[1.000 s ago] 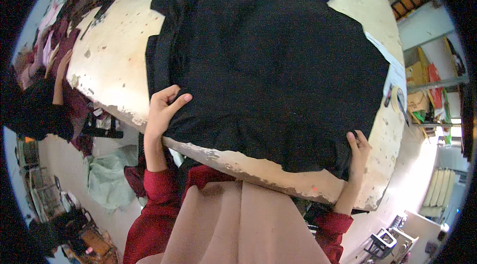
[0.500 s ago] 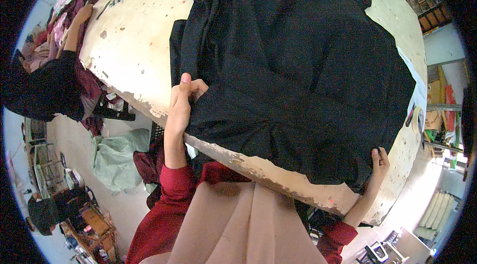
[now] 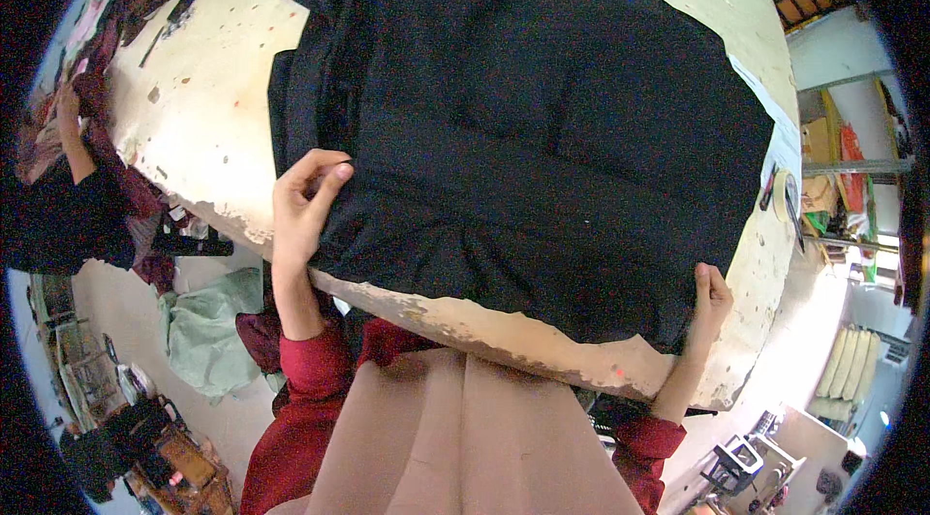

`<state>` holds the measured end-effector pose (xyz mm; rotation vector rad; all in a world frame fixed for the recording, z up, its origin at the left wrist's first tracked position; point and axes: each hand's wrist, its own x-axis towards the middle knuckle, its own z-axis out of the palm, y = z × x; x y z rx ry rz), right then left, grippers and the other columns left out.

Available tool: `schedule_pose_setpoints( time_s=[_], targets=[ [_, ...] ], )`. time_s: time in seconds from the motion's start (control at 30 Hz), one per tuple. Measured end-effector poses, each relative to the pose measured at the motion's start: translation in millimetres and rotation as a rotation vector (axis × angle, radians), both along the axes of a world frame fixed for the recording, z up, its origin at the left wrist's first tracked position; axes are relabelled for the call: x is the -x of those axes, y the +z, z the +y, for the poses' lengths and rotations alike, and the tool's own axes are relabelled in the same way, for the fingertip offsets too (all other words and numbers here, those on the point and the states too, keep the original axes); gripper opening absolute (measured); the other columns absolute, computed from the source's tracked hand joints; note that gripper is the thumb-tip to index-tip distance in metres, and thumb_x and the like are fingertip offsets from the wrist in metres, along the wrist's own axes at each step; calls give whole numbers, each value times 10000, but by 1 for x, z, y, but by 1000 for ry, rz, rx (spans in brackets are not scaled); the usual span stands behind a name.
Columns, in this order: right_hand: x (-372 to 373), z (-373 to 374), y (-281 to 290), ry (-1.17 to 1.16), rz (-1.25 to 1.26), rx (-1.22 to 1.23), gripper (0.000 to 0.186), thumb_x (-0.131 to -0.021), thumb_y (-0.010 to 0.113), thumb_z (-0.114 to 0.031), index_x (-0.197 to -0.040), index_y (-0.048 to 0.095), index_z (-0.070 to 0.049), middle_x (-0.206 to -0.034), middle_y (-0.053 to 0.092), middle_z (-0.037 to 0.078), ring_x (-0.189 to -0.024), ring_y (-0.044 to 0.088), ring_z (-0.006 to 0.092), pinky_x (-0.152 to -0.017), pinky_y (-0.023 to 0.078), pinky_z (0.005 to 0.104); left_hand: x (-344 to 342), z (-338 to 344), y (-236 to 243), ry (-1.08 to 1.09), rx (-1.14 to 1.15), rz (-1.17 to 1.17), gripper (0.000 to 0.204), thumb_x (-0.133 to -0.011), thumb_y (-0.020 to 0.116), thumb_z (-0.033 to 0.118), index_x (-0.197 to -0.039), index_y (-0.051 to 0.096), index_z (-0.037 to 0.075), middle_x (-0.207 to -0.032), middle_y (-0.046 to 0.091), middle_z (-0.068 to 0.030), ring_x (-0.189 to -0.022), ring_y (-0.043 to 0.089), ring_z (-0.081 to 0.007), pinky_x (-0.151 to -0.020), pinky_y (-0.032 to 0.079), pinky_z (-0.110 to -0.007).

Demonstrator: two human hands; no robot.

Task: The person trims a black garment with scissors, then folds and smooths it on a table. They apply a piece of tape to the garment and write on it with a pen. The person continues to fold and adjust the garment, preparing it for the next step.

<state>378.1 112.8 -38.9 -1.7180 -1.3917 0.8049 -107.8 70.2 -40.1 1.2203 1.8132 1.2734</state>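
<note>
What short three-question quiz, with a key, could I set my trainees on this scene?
1. True or false: the person's left hand and right hand are at opposite sides of the black cloth.
2. Multiple choice: what colour is the person's left sleeve?
A) green
B) red
C) yellow
3. Fill in: on the table, the pale roll of tape lies to the ____ of the cloth.

Key:
1. True
2. B
3. right

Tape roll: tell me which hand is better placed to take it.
Probably the right hand, nearer the tape roll; the left hand is at the left side of the black cloth.
</note>
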Motion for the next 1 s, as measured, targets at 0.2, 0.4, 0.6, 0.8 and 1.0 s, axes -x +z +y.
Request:
schedule_pose_setpoints(
  time_s=[0.2, 0.4, 0.6, 0.8, 1.0],
  targets=[
    [8, 3, 9, -5, -14, 33, 278, -924, 625, -195, -738, 555, -1, -682, 430, -73, -664, 348, 42, -583, 276, 224, 1, 0, 5, -7, 32, 14, 129, -895, 653, 120, -929, 639, -3, -811, 612, 21, -770, 522, -35, -693, 404, -193],
    [4, 3, 13, 36, -16, 82, 286, -929, 614, -215, -734, 537, -21, -684, 419, -67, -667, 350, 46, -589, 279, 220, -2, 2, 6, -13, 11, -42, 133, -899, 646, 127, -925, 632, -2, -798, 585, 32, -770, 503, -34, -693, 390, -191],
    [4, 4, 11, 35, 61, 89, 288, -935, 603, -205, -728, 499, -34, -686, 371, -70, -661, 317, 45, -579, 249, 222, -2, 3, 6, -8, 19, -102, 114, -895, 642, 121, -916, 621, 12, -798, 570, 47, -756, 490, -29, -691, 373, -181],
    [8, 3, 18, 48, 94, 101, 286, -939, 594, -205, -728, 489, -42, -699, 356, -72, -669, 306, 43, -582, 240, 225, -4, 2, 8, -7, 46, -63, 116, -893, 635, 127, -897, 605, 15, -781, 534, 57, -746, 467, -28, -681, 351, -184],
    [11, 5, 21, 37, 102, 111, 278, -935, 595, -210, -732, 505, -43, -696, 371, -77, -670, 312, 38, -581, 252, 224, 0, 2, 4, -3, 47, -15, 126, -896, 632, 138, -893, 596, 18, -766, 491, 64, -726, 423, -36, -660, 314, -183]
  ],
)
